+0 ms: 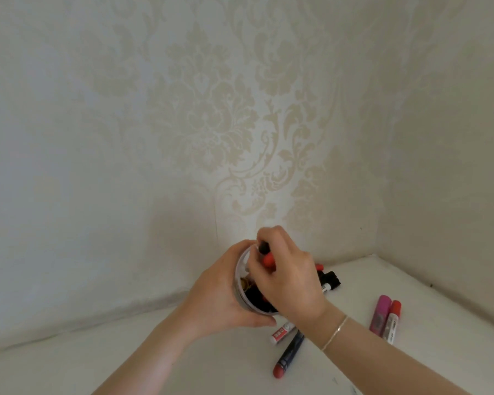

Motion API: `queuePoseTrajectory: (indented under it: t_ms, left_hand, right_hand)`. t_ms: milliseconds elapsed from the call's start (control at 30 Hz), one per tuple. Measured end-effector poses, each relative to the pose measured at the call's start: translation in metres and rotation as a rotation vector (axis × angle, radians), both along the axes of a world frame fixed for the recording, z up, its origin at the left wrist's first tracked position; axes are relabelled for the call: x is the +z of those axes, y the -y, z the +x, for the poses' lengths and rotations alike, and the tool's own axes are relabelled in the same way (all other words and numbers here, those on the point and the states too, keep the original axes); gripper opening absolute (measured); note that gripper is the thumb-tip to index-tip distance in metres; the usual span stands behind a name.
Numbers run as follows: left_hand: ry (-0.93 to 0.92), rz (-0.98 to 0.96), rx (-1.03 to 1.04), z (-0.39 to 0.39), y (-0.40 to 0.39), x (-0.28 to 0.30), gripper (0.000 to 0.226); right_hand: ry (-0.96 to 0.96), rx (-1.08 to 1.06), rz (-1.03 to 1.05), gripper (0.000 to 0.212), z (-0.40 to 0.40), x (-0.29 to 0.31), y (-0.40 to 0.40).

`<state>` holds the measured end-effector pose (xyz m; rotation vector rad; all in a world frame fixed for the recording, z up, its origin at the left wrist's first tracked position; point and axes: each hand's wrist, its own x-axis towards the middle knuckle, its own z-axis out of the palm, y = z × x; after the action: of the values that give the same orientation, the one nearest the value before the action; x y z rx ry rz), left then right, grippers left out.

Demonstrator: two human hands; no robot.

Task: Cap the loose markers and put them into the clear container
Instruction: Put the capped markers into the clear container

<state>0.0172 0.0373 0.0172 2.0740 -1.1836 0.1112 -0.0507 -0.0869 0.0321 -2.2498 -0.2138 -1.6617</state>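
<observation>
The clear container [241,283] is held just above the white table [411,280], wrapped by the fingers of the left hand [217,297]. Over its mouth, a red and a black marker [265,256] are gripped in the curled fingers of the right hand [285,275]. Loose markers are seen on the table: a dark one with a red cap [288,354], a purple one [380,312] touching a red-capped one [391,320].

Cream damask wallpaper [211,124] meets white tabletop [425,280].
</observation>
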Motion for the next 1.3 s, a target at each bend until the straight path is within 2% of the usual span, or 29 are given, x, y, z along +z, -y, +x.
queuePoseTrajectory:
  t_ms: [167, 267, 367, 433, 533, 567, 600, 667, 733, 767, 833, 900, 1167, 1300]
  left_hand:
    - [-0.02, -0.023, 0.009, 0.0, 0.0, -0.002, 0.107]
    - [-0.032, -0.07, 0.014, 0.001, 0.001, -0.003, 0.097]
    - [-0.028, -0.084, 0.009, 0.003, 0.0, -0.004, 0.096]
    - [-0.03, -0.062, 0.005, 0.005, -0.002, -0.004, 0.107]
    - [-0.019, -0.021, 0.001, 0.01, -0.004, -0.005, 0.114]
    - [-0.014, -0.015, -0.005, 0.011, -0.005, -0.005, 0.113]
    - [-0.012, -0.013, -0.009, 0.011, -0.005, -0.005, 0.113]
    - [-0.009, -0.012, -0.01, 0.011, -0.005, -0.005, 0.113]
    - [-0.007, -0.013, -0.007, 0.012, -0.004, -0.006, 0.116]
    - [-0.007, -0.016, -0.007, 0.012, -0.004, -0.007, 0.116]
    - [-0.005, -0.019, -0.006, 0.012, -0.003, -0.007, 0.117]
    - [-0.01, -0.019, -0.008, 0.012, -0.003, -0.007, 0.117]
    - [-0.009, -0.018, -0.013, 0.009, -0.003, -0.004, 0.115]
    - [-0.007, -0.015, -0.009, 0.008, -0.002, -0.003, 0.113]
  right_hand:
    - [-0.1, -0.031, -0.064, 0.005, -0.004, -0.01, 0.001]
    - [-0.216, -0.143, -0.199, 0.017, -0.005, -0.012, 0.0]
    - [-0.248, -0.076, -0.25, 0.024, -0.009, -0.011, 0.004]
    - [-0.152, 0.026, -0.163, 0.023, -0.014, -0.006, 0.01]
    - [-0.05, 0.007, 0.224, 0.018, -0.019, 0.013, 0.034]
    - [-0.12, -0.077, 0.35, 0.016, -0.018, 0.018, 0.053]
    - [-0.303, -0.205, 0.454, 0.018, -0.017, 0.02, 0.077]
    - [-0.843, -0.543, 0.528, 0.04, -0.023, 0.017, 0.123]
    - [-1.291, -0.835, 0.432, 0.059, -0.041, 0.011, 0.145]
    - [-1.442, -0.921, 0.317, 0.059, -0.05, 0.011, 0.146]
    - [-1.668, -0.95, 0.146, 0.05, -0.061, 0.008, 0.143]
    - [-1.792, -0.865, 0.156, 0.047, -0.064, 0.004, 0.136]
    - [-1.746, -0.764, 0.246, 0.04, -0.038, -0.037, 0.142]
    - [-1.596, -0.7, 0.347, 0.037, -0.034, -0.048, 0.146]
